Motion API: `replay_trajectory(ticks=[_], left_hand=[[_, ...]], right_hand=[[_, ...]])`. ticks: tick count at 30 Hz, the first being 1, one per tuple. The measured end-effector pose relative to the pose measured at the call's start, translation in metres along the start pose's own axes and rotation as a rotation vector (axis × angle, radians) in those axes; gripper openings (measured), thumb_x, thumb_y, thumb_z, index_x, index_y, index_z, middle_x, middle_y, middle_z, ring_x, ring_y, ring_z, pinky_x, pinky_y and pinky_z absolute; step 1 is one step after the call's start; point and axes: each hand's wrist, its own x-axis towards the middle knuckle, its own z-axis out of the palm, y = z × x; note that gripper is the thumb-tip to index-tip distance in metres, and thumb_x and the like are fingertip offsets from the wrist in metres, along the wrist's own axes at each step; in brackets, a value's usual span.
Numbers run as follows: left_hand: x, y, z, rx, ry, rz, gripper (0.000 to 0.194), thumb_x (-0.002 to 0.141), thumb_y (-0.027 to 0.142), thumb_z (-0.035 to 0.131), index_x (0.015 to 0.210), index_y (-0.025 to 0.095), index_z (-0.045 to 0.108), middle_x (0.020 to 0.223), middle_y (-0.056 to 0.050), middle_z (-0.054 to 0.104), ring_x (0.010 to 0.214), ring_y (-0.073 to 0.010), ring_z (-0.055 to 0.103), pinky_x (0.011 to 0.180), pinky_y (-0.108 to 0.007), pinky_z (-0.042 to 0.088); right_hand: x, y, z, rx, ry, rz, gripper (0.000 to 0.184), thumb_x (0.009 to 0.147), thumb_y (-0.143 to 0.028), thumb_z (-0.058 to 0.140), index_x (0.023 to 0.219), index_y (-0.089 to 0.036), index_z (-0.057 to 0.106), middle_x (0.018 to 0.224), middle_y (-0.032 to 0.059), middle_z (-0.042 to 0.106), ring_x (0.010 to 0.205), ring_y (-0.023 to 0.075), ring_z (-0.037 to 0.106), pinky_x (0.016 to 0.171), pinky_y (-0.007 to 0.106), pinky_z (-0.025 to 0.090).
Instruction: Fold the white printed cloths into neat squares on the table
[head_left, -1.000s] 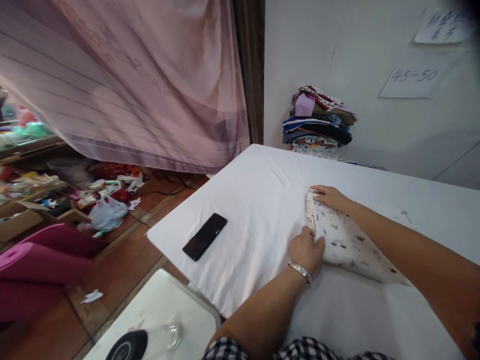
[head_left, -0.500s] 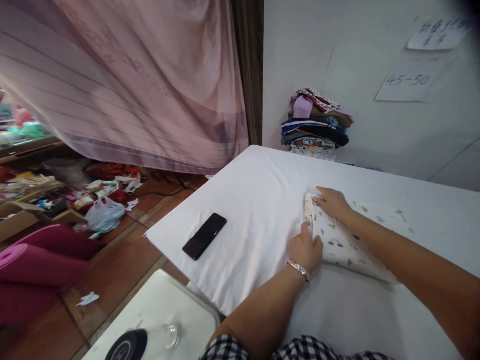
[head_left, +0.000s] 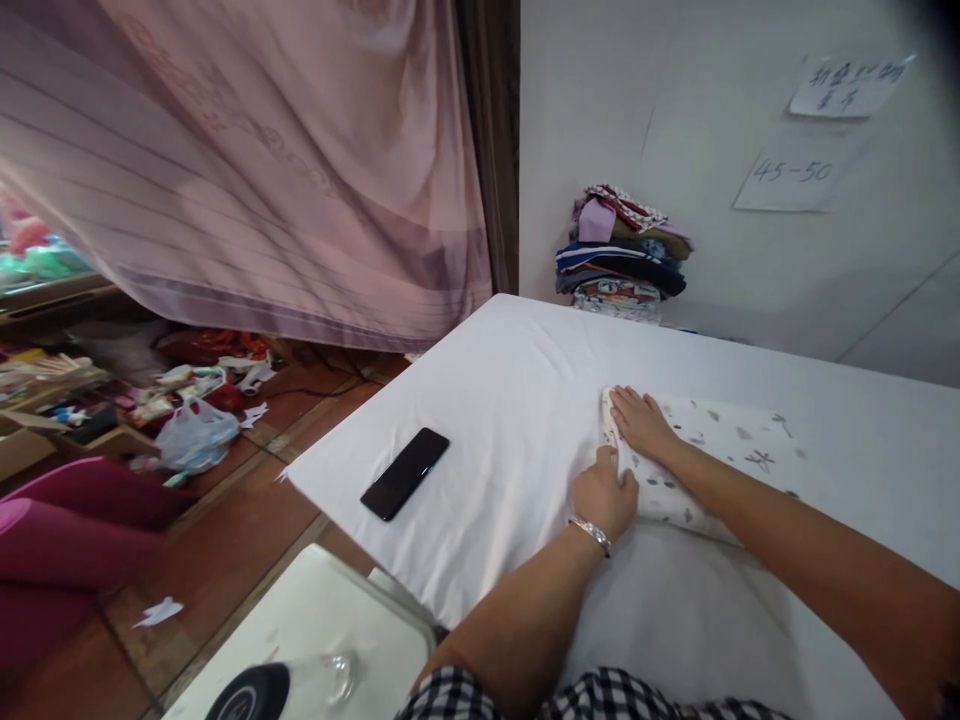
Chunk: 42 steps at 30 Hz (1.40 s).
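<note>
A folded white cloth [head_left: 739,440] printed with small grey and brown motifs lies on the white-covered table [head_left: 510,400]. My right hand [head_left: 641,422] rests flat on its left end, fingers stretched out and open. At the near left corner, my left hand [head_left: 604,497], with a silver bracelet at the wrist, is closed on the cloth's edge. Its thumb lies on top and the index finger runs along the fold; the other fingers are mostly hidden.
A black phone [head_left: 405,473] lies left on the table. Folded clothes [head_left: 622,250] are stacked against the wall. A white stool-like surface [head_left: 337,600] at the lower left holds a black-lidded clear container [head_left: 251,692]. Bags and boxes clutter the floor beneath a pink curtain [head_left: 337,180].
My right hand has flattened, its fingers going from curled at the cloth's far left corner to spread on top. The left hand keeps its place at the near corner. The view has shifted slightly.
</note>
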Motion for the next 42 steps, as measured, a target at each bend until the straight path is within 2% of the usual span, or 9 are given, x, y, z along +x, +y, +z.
replay_trajectory(ticks=[10,14,18,21,26,34,36,39,42], left_hand=[[0.000,0.000,0.001,0.063,0.036,0.034,0.037,0.086,0.031,0.048,0.121,0.019,0.049,0.089,-0.007,0.068,0.082,-0.0234,0.065,0.070,-0.033,0.048],[-0.001,-0.001,-0.004,0.083,0.200,0.256,0.036,0.083,0.025,0.054,0.118,0.017,0.053,0.120,-0.011,0.059,0.112,-0.0255,0.053,0.091,-0.038,0.046],[0.001,-0.006,-0.005,0.103,0.159,0.461,0.030,0.086,0.026,0.053,0.116,0.021,0.057,0.130,-0.006,0.055,0.123,-0.0229,0.045,0.102,-0.041,0.039],[0.002,-0.009,-0.004,0.136,0.141,0.427,0.024,0.087,0.029,0.053,0.109,0.023,0.062,0.127,-0.005,0.058,0.117,-0.0230,0.050,0.099,-0.042,0.041],[0.003,-0.009,-0.003,0.132,0.150,0.388,0.026,0.088,0.032,0.053,0.111,0.023,0.063,0.128,-0.004,0.058,0.111,-0.0234,0.055,0.096,-0.042,0.044],[0.008,-0.008,-0.007,0.085,0.160,0.376,0.021,0.088,0.033,0.054,0.100,0.024,0.068,0.118,-0.004,0.064,0.109,-0.0223,0.055,0.095,-0.042,0.044],[0.009,0.000,-0.011,0.083,0.170,0.369,0.021,0.088,0.034,0.053,0.098,0.023,0.069,0.114,-0.004,0.065,0.114,-0.0230,0.052,0.098,-0.043,0.041],[0.017,0.029,-0.016,0.115,0.185,0.407,0.025,0.090,0.035,0.050,0.107,0.024,0.066,0.120,-0.005,0.062,0.123,-0.0241,0.045,0.105,-0.045,0.035],[0.042,0.063,-0.014,0.152,0.097,0.526,0.033,0.094,0.036,0.041,0.121,0.026,0.056,0.133,-0.003,0.054,0.130,-0.0205,0.039,0.111,-0.043,0.026]], right_hand=[[0.001,-0.009,0.000,-0.011,-0.055,0.069,0.048,0.093,-0.025,0.021,0.134,-0.012,0.041,0.147,0.0135,0.037,0.135,0.0274,0.030,0.106,0.051,0.026],[0.003,-0.012,-0.001,0.011,-0.063,0.067,0.048,0.093,-0.025,0.021,0.135,-0.012,0.040,0.148,0.0148,0.035,0.136,0.0277,0.029,0.106,0.052,0.023],[0.006,-0.013,-0.008,0.041,-0.073,0.063,0.044,0.092,-0.025,0.027,0.131,-0.016,0.046,0.146,0.0127,0.039,0.135,0.0251,0.031,0.106,0.048,0.026],[0.004,-0.007,-0.021,0.058,-0.076,0.067,0.042,0.091,-0.027,0.031,0.128,-0.018,0.048,0.149,0.0106,0.034,0.136,0.0232,0.027,0.105,0.045,0.027],[-0.018,0.012,-0.039,0.040,-0.076,0.099,0.047,0.092,-0.032,0.032,0.136,-0.017,0.042,0.154,0.0112,0.023,0.141,0.0243,0.015,0.109,0.048,0.017],[-0.034,0.020,-0.018,0.024,-0.146,0.133,0.060,0.093,-0.047,0.027,0.143,-0.015,0.034,0.155,0.0113,0.019,0.142,0.0274,0.013,0.111,0.052,0.011],[-0.033,0.020,-0.017,0.031,-0.148,0.126,0.061,0.093,-0.048,0.025,0.144,-0.016,0.033,0.155,0.0111,0.018,0.142,0.0274,0.012,0.111,0.052,0.011],[-0.034,0.021,-0.019,0.040,-0.150,0.098,0.060,0.093,-0.044,0.027,0.145,-0.016,0.032,0.155,0.0123,0.019,0.142,0.0287,0.011,0.110,0.053,0.010],[-0.035,0.023,-0.021,0.053,-0.153,0.068,0.060,0.089,-0.039,0.037,0.146,-0.019,0.031,0.154,0.0116,0.022,0.142,0.0293,0.012,0.111,0.053,0.009]])
